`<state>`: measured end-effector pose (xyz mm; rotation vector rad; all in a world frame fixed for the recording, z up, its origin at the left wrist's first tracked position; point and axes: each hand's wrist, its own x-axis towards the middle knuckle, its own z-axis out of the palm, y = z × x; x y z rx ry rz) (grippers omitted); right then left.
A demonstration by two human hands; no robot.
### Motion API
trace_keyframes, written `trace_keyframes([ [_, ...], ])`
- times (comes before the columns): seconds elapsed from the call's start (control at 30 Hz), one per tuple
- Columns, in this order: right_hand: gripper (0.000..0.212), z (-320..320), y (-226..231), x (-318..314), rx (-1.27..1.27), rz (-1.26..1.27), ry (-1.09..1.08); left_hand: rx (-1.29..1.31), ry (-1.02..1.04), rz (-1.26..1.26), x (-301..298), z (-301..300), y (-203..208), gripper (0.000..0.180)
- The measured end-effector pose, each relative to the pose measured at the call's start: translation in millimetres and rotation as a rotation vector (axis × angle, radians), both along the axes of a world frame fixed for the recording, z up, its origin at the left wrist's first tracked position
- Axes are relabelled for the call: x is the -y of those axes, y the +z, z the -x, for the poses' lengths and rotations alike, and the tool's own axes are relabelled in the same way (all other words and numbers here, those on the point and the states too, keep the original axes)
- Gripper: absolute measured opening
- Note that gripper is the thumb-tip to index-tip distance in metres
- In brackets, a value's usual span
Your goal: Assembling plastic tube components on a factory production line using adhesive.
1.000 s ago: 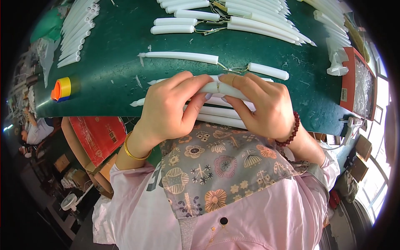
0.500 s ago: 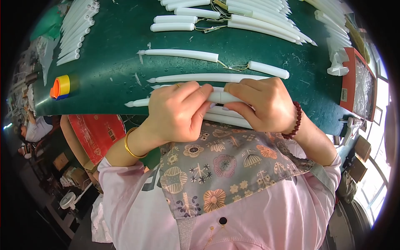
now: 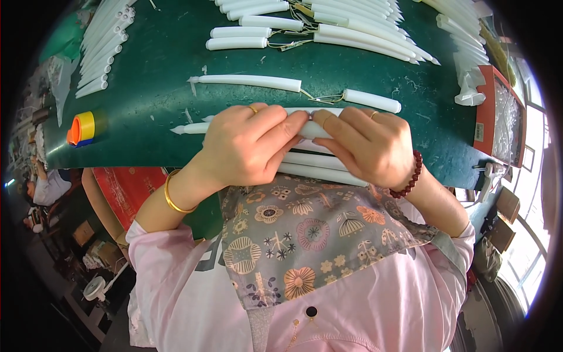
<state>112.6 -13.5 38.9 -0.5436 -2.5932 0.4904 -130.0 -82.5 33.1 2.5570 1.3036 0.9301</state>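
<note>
Green tabletop [image 3: 146, 141] spreads beneath and beyond the held white tube [image 3: 322, 131] in the head view. That tube is between the person's two hands, just above other white tubes [image 3: 319, 162], which lie on its near side, toward the patterned apron [image 3: 311, 232]. From its left, the left hand [image 3: 249, 144] curls closed around it; from its right, the right hand [image 3: 366, 144] is closed on it too, fingertips of both nearly meeting at its middle. Beyond the held tube lie a long tapered piece [image 3: 246, 81] and a short piece [image 3: 372, 101], linked by thin wires [image 3: 319, 97]. Well to its left stands a yellow, orange and blue roll [image 3: 82, 129].

As I judge it, the grip works best with both wrists level, the tube straight along its length, and pressure even from each side; squeezing hard could dent the wall, and a bend could strain any wire inside.

Fingers cover most of the held tube's middle, so whether a seam there is open or closed cannot be told. Nor is it clear whether the pointed tip [image 3: 179, 129] left of it belongs to it. Farther tubes [image 3: 363, 41] are cut off by the upper edge.
</note>
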Motion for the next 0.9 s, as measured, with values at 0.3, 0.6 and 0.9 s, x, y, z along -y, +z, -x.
trace_keyframes([
  [0.3, 0.033, -11.4, -19.7, -15.6, -0.042, -0.04, -0.16, -0.018, 0.155, 0.025, -7.6, 12.5, -9.6, 0.03],
  [0.6, 0.024, -27.2, -22.3, -41.8, 0.046, 0.103, -0.221, 0.046, 0.002, 0.179, -17.8, 17.8, -9.0, 0.022],
  [0.9, 0.036, -6.6, -29.8, -45.4, 0.064, 0.163, -0.316, -0.031, 0.15, 0.265, -50.7, 8.5, -19.7, 0.027],
])
